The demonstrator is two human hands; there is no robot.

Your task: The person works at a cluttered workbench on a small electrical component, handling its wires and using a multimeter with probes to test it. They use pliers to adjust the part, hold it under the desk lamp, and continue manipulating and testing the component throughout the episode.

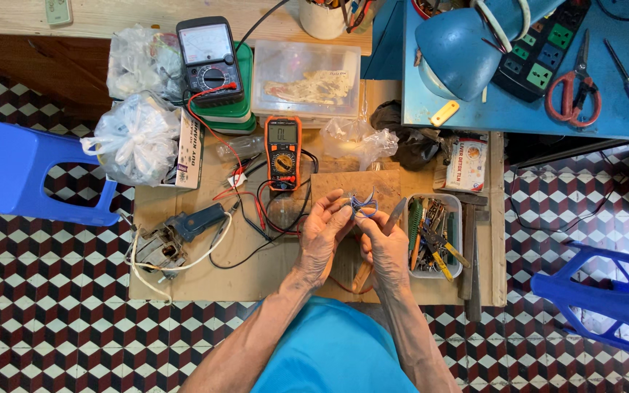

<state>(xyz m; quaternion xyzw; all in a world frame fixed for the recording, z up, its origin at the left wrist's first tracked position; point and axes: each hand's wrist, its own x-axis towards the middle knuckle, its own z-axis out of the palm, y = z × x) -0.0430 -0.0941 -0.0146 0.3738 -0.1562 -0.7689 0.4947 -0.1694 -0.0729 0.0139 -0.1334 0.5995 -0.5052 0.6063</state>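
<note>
Both my hands meet over a low wooden board (256,269) on the floor. My left hand (322,236) pinches a small bundle of thin blue and white wires (362,204) from the left. My right hand (386,244) grips the same bundle from the right, and a tool with a metal blade and wooden handle (364,275) sticks out from under it. A small square wooden block (354,188) lies just beyond my fingers.
An orange digital multimeter (283,151) with red and black leads lies beyond my left hand. A black analog meter (210,60), plastic bags (136,142), a clear lidded box (306,80), a tool tray (434,236), blue stools (23,171) and a blue table (547,109) with scissors (575,84) surround the board.
</note>
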